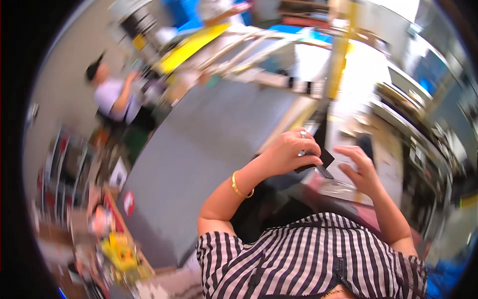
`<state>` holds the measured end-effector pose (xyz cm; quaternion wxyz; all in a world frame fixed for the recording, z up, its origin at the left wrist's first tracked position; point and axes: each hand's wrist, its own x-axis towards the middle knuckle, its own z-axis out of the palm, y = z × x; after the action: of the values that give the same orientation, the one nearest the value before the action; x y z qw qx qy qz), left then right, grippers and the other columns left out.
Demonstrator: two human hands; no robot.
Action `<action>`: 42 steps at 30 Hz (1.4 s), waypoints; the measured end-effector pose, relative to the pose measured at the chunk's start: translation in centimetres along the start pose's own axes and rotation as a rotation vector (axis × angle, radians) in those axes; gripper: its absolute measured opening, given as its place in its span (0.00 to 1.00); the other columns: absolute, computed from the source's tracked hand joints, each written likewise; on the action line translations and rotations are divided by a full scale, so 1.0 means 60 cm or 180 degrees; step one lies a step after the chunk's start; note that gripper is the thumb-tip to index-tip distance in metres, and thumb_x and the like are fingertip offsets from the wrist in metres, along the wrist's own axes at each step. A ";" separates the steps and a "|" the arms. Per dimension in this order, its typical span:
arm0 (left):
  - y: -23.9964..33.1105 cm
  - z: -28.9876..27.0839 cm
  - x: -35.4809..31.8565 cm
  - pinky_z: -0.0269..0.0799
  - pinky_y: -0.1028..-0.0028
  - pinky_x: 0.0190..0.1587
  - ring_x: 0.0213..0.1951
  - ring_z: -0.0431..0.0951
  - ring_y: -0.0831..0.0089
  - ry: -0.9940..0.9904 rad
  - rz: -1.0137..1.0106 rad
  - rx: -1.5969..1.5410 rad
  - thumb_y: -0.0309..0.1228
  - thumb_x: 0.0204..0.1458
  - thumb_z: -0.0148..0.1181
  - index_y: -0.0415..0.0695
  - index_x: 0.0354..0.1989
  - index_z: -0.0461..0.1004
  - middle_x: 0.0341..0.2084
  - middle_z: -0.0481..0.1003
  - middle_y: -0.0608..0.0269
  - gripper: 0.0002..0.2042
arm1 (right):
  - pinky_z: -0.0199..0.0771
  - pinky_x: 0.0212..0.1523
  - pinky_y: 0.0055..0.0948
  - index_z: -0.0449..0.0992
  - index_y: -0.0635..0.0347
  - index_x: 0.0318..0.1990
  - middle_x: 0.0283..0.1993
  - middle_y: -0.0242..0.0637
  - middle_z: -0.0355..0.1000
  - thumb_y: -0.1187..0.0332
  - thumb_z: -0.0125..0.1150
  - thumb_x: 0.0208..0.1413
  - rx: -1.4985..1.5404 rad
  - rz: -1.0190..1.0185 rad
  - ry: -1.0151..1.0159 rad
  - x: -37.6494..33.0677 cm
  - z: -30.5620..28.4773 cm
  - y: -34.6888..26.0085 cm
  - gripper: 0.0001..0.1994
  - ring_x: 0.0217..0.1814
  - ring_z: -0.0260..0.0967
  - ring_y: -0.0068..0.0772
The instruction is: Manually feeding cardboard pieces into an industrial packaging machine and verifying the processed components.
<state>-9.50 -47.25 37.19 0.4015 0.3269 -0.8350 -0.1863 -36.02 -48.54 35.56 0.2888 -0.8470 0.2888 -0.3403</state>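
Observation:
The picture is blurred and tilted. My left hand (291, 151), with rings on its fingers and a gold bangle at the wrist, is closed on a small flat black piece (318, 160). My right hand (359, 169) is just to the right of it, fingers spread and curved, palm toward the black piece, holding nothing. Both forearms rise from my black-and-white striped top (303, 259) at the lower edge. What the black piece is cannot be made out.
A broad grey work surface (214, 144) stretches left of my hands. Another person in a pale top (115, 97) stands at the far left. Yellow posts (338, 55), pale frames and shelving fill the back; boxes and colourful clutter (117, 249) lie at lower left.

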 end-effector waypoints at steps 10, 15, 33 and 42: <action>0.098 0.297 0.357 0.71 0.69 0.42 0.42 0.76 0.67 -0.1665 0.0606 -0.0767 0.28 0.42 0.74 0.44 0.33 0.81 0.38 0.77 0.61 0.10 | 0.66 0.59 0.35 0.74 0.59 0.56 0.52 0.40 0.74 0.64 0.64 0.57 0.0372 0.0994 0.1271 -0.259 -0.278 0.105 0.20 0.56 0.69 0.39; 0.045 0.421 0.420 0.64 0.64 0.54 0.50 0.71 0.62 -0.1433 0.0652 -0.0486 0.30 0.39 0.75 0.46 0.40 0.79 0.43 0.75 0.61 0.17 | 0.64 0.59 0.36 0.71 0.56 0.59 0.53 0.34 0.73 0.62 0.69 0.51 -0.0405 0.0967 0.1784 -0.280 -0.353 0.187 0.27 0.56 0.66 0.39; -0.066 0.587 0.868 0.73 0.72 0.50 0.45 0.78 0.70 -0.0740 0.0320 -0.0787 0.32 0.45 0.74 0.45 0.65 0.60 0.41 0.79 0.56 0.38 | 0.73 0.53 0.28 0.65 0.59 0.64 0.48 0.41 0.77 0.59 0.70 0.53 -0.1585 0.0438 0.1607 -0.120 -0.772 0.465 0.32 0.50 0.74 0.32; -0.099 0.404 0.494 0.74 0.74 0.46 0.46 0.78 0.75 -0.0621 0.0113 -0.1015 0.30 0.52 0.68 0.43 0.56 0.72 0.48 0.77 0.58 0.22 | 0.75 0.46 0.30 0.79 0.62 0.43 0.41 0.42 0.79 0.73 0.61 0.56 0.0472 0.0958 0.0699 -0.194 -0.312 0.237 0.08 0.43 0.78 0.37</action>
<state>-40.10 -70.93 35.27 0.3685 0.2247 -0.8355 -0.3401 -61.11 -55.50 32.30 0.3648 -0.7284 0.4161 -0.4040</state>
